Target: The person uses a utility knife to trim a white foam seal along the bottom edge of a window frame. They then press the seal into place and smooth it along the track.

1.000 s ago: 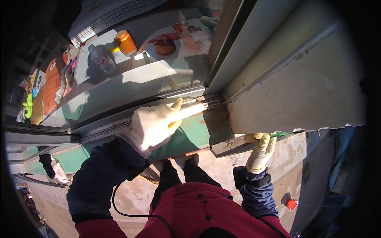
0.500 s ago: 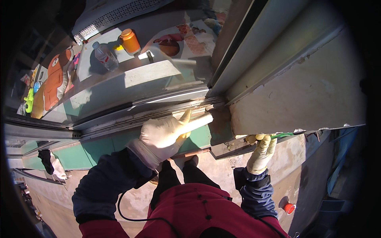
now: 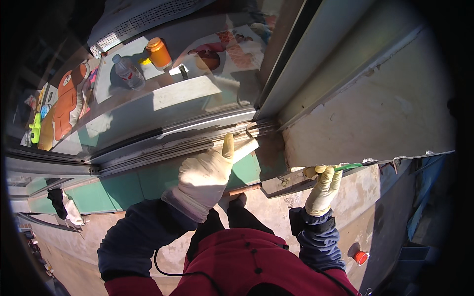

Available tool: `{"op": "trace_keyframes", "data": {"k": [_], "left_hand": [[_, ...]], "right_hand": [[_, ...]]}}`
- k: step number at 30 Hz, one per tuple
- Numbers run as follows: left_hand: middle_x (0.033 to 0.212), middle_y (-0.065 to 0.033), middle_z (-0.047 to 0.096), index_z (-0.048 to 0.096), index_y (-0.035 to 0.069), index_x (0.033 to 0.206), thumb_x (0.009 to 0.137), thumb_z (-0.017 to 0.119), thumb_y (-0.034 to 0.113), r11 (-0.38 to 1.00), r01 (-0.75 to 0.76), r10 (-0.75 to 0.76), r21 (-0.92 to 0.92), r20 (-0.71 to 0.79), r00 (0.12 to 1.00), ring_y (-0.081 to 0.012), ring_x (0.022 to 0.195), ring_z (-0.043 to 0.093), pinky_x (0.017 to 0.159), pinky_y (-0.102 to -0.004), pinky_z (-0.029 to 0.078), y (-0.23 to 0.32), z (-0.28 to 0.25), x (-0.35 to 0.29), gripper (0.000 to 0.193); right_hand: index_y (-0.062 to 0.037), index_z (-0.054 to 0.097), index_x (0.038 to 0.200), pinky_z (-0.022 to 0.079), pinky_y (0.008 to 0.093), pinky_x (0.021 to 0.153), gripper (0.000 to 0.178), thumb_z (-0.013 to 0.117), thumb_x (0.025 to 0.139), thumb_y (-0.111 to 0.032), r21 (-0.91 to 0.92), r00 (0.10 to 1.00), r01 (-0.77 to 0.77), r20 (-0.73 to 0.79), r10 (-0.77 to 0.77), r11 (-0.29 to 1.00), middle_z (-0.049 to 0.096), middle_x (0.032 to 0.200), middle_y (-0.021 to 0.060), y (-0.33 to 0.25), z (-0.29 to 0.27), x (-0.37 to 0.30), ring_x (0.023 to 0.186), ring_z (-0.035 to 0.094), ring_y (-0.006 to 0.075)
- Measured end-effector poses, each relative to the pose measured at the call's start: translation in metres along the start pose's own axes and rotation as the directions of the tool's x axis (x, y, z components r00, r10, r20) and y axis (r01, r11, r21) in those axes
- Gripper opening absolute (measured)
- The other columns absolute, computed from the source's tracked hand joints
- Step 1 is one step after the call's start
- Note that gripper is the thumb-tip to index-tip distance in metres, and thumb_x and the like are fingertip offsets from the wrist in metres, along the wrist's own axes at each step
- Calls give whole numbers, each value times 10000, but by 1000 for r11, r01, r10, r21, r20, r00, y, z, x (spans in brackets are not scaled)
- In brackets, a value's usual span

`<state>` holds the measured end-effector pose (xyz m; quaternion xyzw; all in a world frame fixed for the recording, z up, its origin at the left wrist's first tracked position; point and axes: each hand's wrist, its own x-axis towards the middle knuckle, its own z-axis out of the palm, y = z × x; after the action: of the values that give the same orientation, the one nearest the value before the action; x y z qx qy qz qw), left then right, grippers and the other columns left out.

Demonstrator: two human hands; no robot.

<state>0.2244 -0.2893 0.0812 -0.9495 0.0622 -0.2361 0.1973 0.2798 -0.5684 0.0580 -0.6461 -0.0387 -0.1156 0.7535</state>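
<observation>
My left hand (image 3: 205,177), in a pale rubber glove, is closed around a white roll-shaped thing (image 3: 245,150) beside the window track (image 3: 182,145). One finger points up, away from the roll. Most of the roll's near end is hidden by the glove. My right hand (image 3: 322,190), gloved alike, is at the lower edge of the wall panel (image 3: 365,118), its fingers curled around a thin green stick-like thing (image 3: 349,166) that juts out to the right. Beside the roll's far end, a thin dark strip (image 3: 248,130) curls up from the track.
A green tiled sill (image 3: 148,180) runs below the track. Behind the glass are a plastic bottle (image 3: 129,74), an orange jar (image 3: 159,53) and a brown cartoon-bear cushion (image 3: 69,103). A red-orange container (image 3: 361,257) stands on the floor at right. Dark and white cloths (image 3: 64,206) hang at left.
My left hand has shifted slightly left and down along with the white roll, and its raised finger now points more upright. The right hand has barely moved.
</observation>
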Motion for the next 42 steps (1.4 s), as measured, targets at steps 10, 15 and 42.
{"op": "trace_keyframes", "data": {"k": [10, 15, 42], "left_hand": [[824, -85, 568, 464, 81, 1595, 891, 676, 113, 837, 291, -129, -464, 349, 928, -271, 651, 612, 543, -424, 487, 67, -14, -15, 736], [844, -92, 568, 506, 99, 1567, 880, 714, 120, 668, 223, -151, -710, 164, 975, -295, 648, 606, 567, -428, 496, 49, -16, -21, 718], [996, -81, 768, 614, 19, 1458, 943, 730, 70, 96, 654, 332, -750, 644, 690, -112, 833, 683, 717, -264, 545, -68, -1, 58, 530]], "right_hand": [[-91, 610, 1157, 546, 351, 741, 232, 615, 1098, -315, 58, 1000, -9, 0, 9, 998, 673, 937, 27, 5, -1, -2, 793, 642, 181], [-101, 611, 1168, 551, 369, 756, 221, 623, 1094, -309, 35, 999, -10, 43, 8, 999, 674, 938, 24, 4, -4, 0, 797, 643, 182], [-89, 603, 1208, 535, 358, 748, 285, 629, 1087, -345, 75, 999, -21, 38, 18, 997, 663, 931, 17, 1, 1, 0, 774, 632, 177]]}}
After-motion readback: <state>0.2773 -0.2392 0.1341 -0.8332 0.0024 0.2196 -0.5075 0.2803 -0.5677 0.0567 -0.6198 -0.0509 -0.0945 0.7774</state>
